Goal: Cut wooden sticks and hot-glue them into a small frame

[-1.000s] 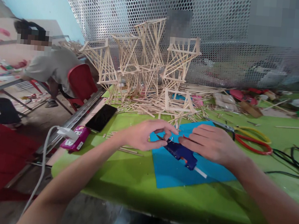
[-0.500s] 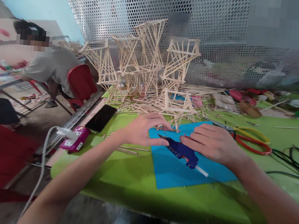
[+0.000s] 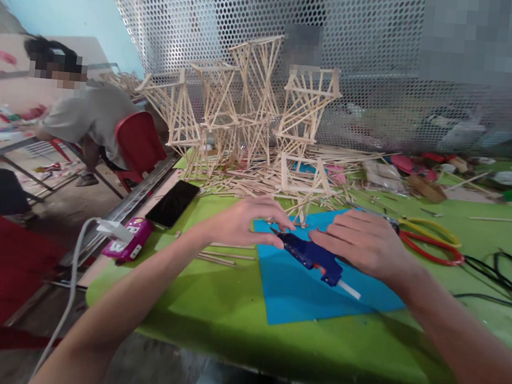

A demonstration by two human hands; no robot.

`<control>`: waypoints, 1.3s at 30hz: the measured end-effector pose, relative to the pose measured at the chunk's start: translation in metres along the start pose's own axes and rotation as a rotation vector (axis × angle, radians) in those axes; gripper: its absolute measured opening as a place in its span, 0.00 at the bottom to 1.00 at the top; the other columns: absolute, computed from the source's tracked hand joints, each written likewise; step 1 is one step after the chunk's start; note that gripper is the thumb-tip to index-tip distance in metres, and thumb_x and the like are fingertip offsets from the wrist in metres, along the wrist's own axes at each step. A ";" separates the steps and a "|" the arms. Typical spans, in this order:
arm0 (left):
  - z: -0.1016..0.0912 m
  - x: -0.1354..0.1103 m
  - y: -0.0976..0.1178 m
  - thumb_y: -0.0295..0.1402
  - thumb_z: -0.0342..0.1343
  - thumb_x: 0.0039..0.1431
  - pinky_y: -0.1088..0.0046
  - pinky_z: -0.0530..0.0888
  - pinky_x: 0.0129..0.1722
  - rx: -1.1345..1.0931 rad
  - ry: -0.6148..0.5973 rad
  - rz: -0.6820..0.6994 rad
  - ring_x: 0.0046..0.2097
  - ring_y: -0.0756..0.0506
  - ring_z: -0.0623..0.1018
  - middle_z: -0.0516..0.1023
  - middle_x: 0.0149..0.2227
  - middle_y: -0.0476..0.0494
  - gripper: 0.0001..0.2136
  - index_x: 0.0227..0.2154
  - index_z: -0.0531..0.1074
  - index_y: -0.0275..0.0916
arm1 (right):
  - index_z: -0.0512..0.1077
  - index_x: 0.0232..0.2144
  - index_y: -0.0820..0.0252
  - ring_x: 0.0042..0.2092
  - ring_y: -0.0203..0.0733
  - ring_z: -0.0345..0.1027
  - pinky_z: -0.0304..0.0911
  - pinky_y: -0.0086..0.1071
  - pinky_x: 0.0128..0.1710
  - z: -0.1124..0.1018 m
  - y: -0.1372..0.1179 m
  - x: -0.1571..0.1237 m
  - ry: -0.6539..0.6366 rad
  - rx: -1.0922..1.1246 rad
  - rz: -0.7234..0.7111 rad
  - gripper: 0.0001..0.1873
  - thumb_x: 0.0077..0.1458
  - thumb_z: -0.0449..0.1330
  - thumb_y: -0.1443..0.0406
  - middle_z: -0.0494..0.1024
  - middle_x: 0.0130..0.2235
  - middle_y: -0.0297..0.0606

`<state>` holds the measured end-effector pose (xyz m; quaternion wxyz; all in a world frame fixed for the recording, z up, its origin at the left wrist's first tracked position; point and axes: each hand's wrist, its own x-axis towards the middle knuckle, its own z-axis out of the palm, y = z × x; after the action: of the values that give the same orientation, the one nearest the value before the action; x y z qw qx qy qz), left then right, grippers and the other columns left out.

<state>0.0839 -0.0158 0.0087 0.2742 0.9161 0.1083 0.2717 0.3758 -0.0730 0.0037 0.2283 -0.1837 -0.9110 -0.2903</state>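
Observation:
A dark blue glue gun (image 3: 307, 253) points its dark nozzle left above a blue sheet (image 3: 286, 302). A white glue stick (image 3: 349, 290) sticks out of its rear. My right hand (image 3: 363, 240) is closed with fingers curled at the gun's far side, and it hides the grip. My left hand (image 3: 248, 221) is curved beside the nozzle, its thumb and fingers apart. Its fingertips are close to a small wooden stick frame (image 3: 306, 175) whose lower end rests by the sheet. Whether they touch it I cannot tell.
Tall stick towers (image 3: 256, 90) stand behind, above a heap of loose sticks (image 3: 257, 177). Scissors (image 3: 430, 246) and a black cord (image 3: 499, 279) lie right. A phone (image 3: 173, 204) and a pink power strip (image 3: 130, 241) lie left. A person (image 3: 93, 106) sits beyond.
The glue gun has shifted slightly right, and its rear has tipped a little upward. My left hand has moved slightly; my right hand is nearly still.

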 end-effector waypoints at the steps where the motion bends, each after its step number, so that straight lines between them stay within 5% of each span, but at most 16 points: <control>1: 0.000 0.000 0.001 0.42 0.66 0.61 0.63 0.76 0.50 -0.015 -0.007 -0.004 0.49 0.43 0.80 0.82 0.47 0.39 0.16 0.48 0.78 0.41 | 0.75 0.41 0.58 0.35 0.37 0.69 0.58 0.34 0.37 0.000 -0.001 0.000 0.000 -0.006 0.004 0.09 0.70 0.55 0.71 0.80 0.31 0.33; 11: -0.003 -0.001 0.009 0.32 0.58 0.66 0.68 0.75 0.43 -0.057 -0.081 -0.060 0.44 0.46 0.78 0.80 0.46 0.41 0.10 0.48 0.74 0.40 | 0.76 0.39 0.58 0.35 0.38 0.68 0.58 0.34 0.38 -0.003 -0.003 0.003 0.008 -0.019 0.003 0.09 0.69 0.56 0.72 0.79 0.30 0.33; 20: 0.005 -0.001 0.023 0.30 0.56 0.64 0.67 0.72 0.43 0.230 -0.043 -0.117 0.40 0.47 0.78 0.81 0.38 0.46 0.05 0.39 0.75 0.40 | 0.75 0.38 0.58 0.34 0.37 0.67 0.57 0.34 0.38 -0.004 -0.007 0.008 -0.018 -0.045 -0.049 0.09 0.68 0.56 0.72 0.78 0.29 0.33; 30: 0.004 -0.006 0.012 0.30 0.54 0.69 0.65 0.72 0.49 0.568 0.013 0.160 0.45 0.47 0.80 0.84 0.45 0.48 0.07 0.40 0.78 0.45 | 0.75 0.39 0.58 0.33 0.37 0.66 0.58 0.35 0.38 -0.006 -0.004 0.004 0.010 -0.041 -0.018 0.06 0.66 0.59 0.72 0.76 0.28 0.32; 39: -0.006 -0.005 0.009 0.32 0.57 0.70 0.68 0.73 0.47 0.437 0.017 0.247 0.44 0.48 0.80 0.85 0.44 0.49 0.06 0.40 0.79 0.46 | 0.76 0.39 0.57 0.32 0.38 0.64 0.59 0.36 0.37 -0.010 -0.007 0.005 0.009 -0.060 -0.058 0.05 0.65 0.61 0.71 0.74 0.26 0.31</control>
<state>0.0768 -0.0224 0.0161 0.0334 0.9576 0.0541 0.2810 0.3717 -0.0839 0.0106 0.2184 -0.1627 -0.9057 -0.3249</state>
